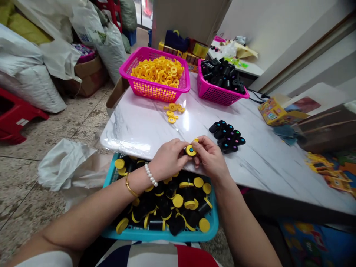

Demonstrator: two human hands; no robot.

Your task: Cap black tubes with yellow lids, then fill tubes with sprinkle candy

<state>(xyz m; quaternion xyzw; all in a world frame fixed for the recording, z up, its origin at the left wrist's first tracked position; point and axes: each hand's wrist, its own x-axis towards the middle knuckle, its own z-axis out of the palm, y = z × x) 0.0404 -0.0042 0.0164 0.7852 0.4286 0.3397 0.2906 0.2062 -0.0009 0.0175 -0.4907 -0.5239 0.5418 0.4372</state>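
Note:
Near the table's front edge, my left hand (174, 155) is closed round a small black cylinder whose end bears a yellow ring cap (190, 150) with a blue centre. From the other side, the fingers of my right hand (210, 154) pinch that cap at its rim; a small yellow flap sticks up beside them. Most of the cylinder's body is hidden by my fingers. Below my wrists, a blue basket (205, 235) holds many black cylinders with yellow caps. To the right on the table stands a cluster of black cylinders (228, 135) with coloured dots on their ends.
A pink basket of yellow caps (158, 70) sits at the table's back, with several loose yellow caps (172, 111) before it. Right of it is a pink basket of black cylinders (222, 76). An opened printed box (275, 111) lies farther right. White sacks (41, 85) crowd the floor left.

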